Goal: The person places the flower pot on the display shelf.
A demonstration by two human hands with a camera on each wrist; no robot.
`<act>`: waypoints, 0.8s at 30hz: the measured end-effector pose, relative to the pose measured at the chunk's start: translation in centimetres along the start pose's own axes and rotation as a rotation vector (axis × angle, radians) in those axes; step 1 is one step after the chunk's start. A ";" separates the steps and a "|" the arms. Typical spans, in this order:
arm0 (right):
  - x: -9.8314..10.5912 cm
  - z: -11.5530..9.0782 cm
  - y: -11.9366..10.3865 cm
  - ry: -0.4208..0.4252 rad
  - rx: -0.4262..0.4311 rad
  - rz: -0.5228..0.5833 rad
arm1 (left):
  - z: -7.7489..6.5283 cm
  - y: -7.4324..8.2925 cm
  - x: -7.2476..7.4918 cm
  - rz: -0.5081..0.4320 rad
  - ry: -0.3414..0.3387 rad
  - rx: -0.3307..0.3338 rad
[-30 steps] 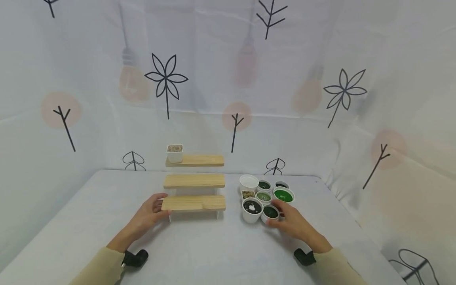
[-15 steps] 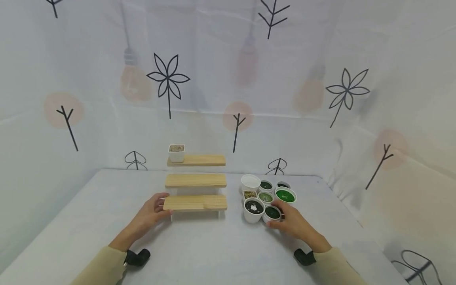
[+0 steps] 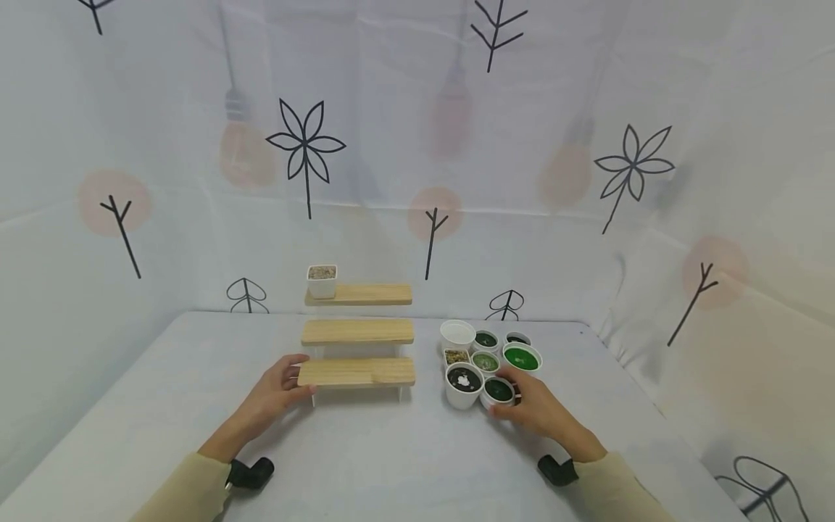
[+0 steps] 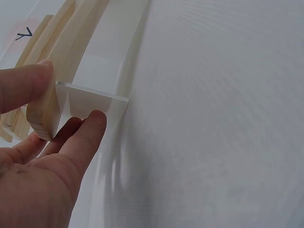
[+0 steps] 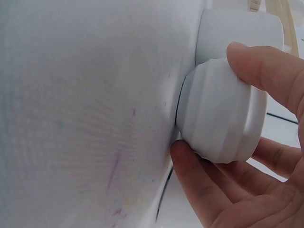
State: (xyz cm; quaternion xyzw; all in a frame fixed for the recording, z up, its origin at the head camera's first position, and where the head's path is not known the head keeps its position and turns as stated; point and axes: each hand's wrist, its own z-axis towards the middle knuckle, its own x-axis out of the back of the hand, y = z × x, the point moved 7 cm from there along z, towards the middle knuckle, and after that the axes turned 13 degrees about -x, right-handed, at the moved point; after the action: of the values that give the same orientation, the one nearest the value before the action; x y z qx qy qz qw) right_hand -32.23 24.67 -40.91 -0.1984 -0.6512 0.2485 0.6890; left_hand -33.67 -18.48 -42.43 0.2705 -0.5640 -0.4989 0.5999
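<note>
My left hand (image 3: 264, 399) grips the left end of the lowest wooden board of a three-tier shelf stand (image 3: 355, 371). In the left wrist view, the thumb lies on one side of the board (image 4: 71, 47) and the fingers reach round the other, near a white support leg (image 4: 92, 100). My right hand (image 3: 535, 409) holds a small white pot (image 3: 499, 391) with a dark green top. The right wrist view shows thumb and fingers round the pot's ridged white side (image 5: 218, 114), its base at the table surface. A square white pot (image 3: 322, 283) with grainy filling stands on the top board's left end.
Several white pots cluster around the held one: one with dark filling and a white patch (image 3: 464, 384), a bright green one (image 3: 522, 357), a pale-topped one (image 3: 458, 334). A patterned white cloth (image 3: 391, 246) hangs behind the white table (image 3: 365, 464).
The whole view shifts slightly with the head. Both hands keep their places on the shelf stand and the small pot; nothing else visibly moves.
</note>
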 end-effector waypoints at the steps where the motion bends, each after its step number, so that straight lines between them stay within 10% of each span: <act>1: 0.1 -0.1 0.0 0.004 0.000 0.004 | 0.0 -0.1 0.0 -0.003 0.004 0.004; 24: 3.1 -1.6 -2.8 0.054 0.060 -0.045 | 0.0 -0.1 0.1 0.002 0.004 0.009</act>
State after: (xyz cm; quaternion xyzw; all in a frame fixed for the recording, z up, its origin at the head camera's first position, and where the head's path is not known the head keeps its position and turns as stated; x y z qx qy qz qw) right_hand -30.26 24.34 -36.89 -0.1695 -0.6287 0.2471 0.7176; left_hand -33.66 -18.59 -42.46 0.2735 -0.5652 -0.4951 0.6005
